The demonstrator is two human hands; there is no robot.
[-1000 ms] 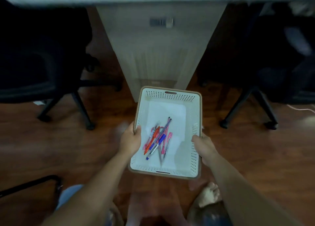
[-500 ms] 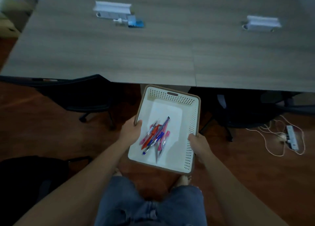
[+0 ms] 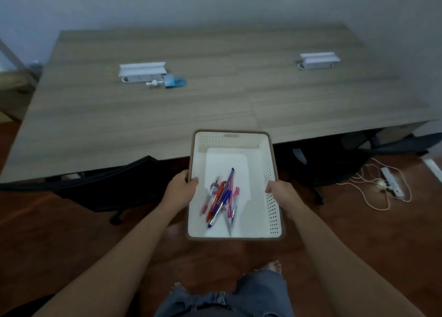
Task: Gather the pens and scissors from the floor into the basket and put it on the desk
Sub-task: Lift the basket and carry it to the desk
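Since the frame half a second back the basket (image 3: 233, 185) has come up and squared to the view, its far rim now overlapping the near edge of the desk (image 3: 167, 110), where before it sat tilted and short of that edge; more of the desk top and the wall behind it is in sight. Basket is held in the air, not resting on the desk. Inside it, left of centre on the basket floor, lies a loose bundle of pens (image 3: 220, 199): pink, orange-red and blue barrels crossing one another; exact count cannot be told. Scissors (image 3: 230, 222): a grey pointed blade shows at the near end of the bundle, handles mostly hidden under the pens. Left hand (image 3: 181, 189) grips the basket's left rim, thumb hooked over into the basket, other fingers hidden under the outside wall. Right hand (image 3: 281, 192) clasps the right rim the same way, fingers curled and mostly hidden beyond the perforated wall. Below the basket: torn jeans (image 3: 239, 297) and a bare foot (image 3: 271, 267) on the wood floor (image 3: 59, 233). Beyond the basket on the desk, two white socket boxes, one far left (image 3: 142, 72) with a small blue item (image 3: 175, 81) beside it, blurred; one far right (image 3: 319, 60). Right of the basket on the floor, a power strip (image 3: 392, 181) with tangled cord. Dark chair (image 3: 107, 185) left of the basket, partly under the desk.
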